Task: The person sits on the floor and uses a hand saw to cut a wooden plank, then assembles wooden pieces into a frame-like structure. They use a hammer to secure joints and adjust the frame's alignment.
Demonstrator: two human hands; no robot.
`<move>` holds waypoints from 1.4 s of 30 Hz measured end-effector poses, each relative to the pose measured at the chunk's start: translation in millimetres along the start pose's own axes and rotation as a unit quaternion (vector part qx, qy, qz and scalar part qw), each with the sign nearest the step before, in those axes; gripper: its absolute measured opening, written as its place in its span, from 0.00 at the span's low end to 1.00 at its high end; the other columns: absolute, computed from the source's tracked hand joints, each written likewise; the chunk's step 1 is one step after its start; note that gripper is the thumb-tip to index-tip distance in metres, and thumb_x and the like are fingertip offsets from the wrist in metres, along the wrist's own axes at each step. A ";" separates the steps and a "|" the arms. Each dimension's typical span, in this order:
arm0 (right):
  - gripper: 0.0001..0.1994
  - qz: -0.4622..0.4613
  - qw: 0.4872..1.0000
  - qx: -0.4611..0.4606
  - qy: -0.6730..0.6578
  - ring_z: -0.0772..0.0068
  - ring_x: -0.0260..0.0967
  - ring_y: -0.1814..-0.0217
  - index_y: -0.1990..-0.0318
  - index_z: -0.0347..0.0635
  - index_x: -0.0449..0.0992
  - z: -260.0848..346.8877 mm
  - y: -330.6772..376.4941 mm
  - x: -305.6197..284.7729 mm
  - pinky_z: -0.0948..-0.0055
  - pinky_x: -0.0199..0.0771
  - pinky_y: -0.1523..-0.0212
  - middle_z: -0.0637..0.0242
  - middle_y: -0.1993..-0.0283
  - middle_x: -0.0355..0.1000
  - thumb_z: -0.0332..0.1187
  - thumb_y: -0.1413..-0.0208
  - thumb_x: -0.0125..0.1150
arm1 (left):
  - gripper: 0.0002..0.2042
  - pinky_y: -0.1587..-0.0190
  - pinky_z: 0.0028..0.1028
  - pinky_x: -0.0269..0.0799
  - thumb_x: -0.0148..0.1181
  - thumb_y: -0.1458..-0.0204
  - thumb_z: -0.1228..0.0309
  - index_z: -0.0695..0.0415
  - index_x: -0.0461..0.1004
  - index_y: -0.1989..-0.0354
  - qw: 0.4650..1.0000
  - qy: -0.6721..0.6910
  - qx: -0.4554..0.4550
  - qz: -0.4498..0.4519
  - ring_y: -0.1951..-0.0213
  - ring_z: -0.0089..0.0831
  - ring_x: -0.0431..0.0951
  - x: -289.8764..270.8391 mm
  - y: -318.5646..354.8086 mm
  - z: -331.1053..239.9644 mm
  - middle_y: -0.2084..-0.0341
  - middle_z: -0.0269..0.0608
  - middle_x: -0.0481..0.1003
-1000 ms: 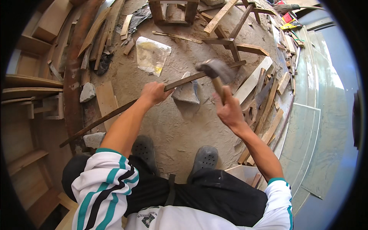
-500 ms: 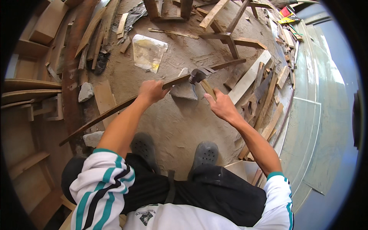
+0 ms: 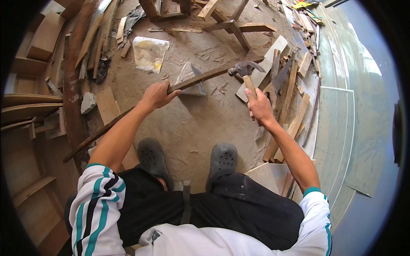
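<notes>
Gripping wooden strip point(image 3: 200, 79), claw hammer point(image 3: 244, 70) raised

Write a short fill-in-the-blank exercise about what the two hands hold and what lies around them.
1. The right hand grips the wooden handle of a claw ____.
2. The left hand holds a long, thin wooden ____ that slants across the sandy floor.
3. Both feet wear dark grey ____ with holes in the top.
4. The hammer's metal head hangs beside the strip's ____ end, the one away from the person.

Missing words: hammer; strip; clogs; far
</notes>
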State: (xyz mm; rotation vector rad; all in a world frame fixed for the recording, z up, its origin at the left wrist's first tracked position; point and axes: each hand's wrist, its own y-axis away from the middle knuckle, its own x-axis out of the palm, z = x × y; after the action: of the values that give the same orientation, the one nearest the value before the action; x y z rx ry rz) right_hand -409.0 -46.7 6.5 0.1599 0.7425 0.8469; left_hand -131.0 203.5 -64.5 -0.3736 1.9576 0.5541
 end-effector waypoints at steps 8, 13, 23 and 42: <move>0.24 0.015 1.000 0.014 -0.005 0.68 0.70 0.86 0.64 0.35 0.68 -39.0 8.1 -5.2 0.66 0.68 0.86 0.62 0.83 0.67 0.53 0.34 0.51 | 0.32 0.69 0.48 0.73 0.55 0.44 0.38 0.62 0.71 0.70 0.999 -0.010 0.025 0.030 0.74 0.55 0.79 34.3 29.9 -35.2 0.81 0.56 0.75; 0.24 0.017 1.000 0.013 0.018 0.68 0.69 0.86 0.64 0.35 0.67 -54.7 10.4 -1.2 0.66 0.67 0.86 0.61 0.82 0.68 0.53 0.34 0.51 | 0.31 0.71 0.45 0.73 0.54 0.44 0.37 0.61 0.74 0.70 0.999 -0.042 0.016 0.013 0.74 0.52 0.79 38.7 29.7 -35.9 0.82 0.53 0.76; 0.25 -0.016 0.999 0.007 0.050 0.65 0.72 0.83 0.66 0.36 0.68 -67.5 -17.5 14.1 0.62 0.72 0.79 0.57 0.80 0.70 0.53 0.39 0.60 | 0.29 0.69 0.39 0.74 0.56 0.45 0.38 0.58 0.76 0.65 0.996 -0.081 0.026 0.009 0.70 0.43 0.81 40.9 33.5 -43.0 0.74 0.44 0.78; 0.26 -0.104 0.975 -0.185 0.070 0.49 0.72 0.54 0.51 0.28 0.73 -92.9 -81.2 49.4 0.58 0.71 0.50 0.48 0.55 0.73 0.43 0.48 0.71 | 0.51 0.42 0.54 0.69 0.71 0.59 0.46 0.52 0.48 0.29 0.953 0.109 -0.281 -0.015 0.38 0.56 0.66 22.8 -55.4 -82.4 0.41 0.60 0.64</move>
State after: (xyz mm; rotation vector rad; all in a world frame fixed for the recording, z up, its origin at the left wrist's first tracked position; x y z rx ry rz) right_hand -397.8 -79.2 -121.9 -0.3090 0.7064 0.7858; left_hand -176.4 112.3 -66.5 -0.8487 1.9718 1.0913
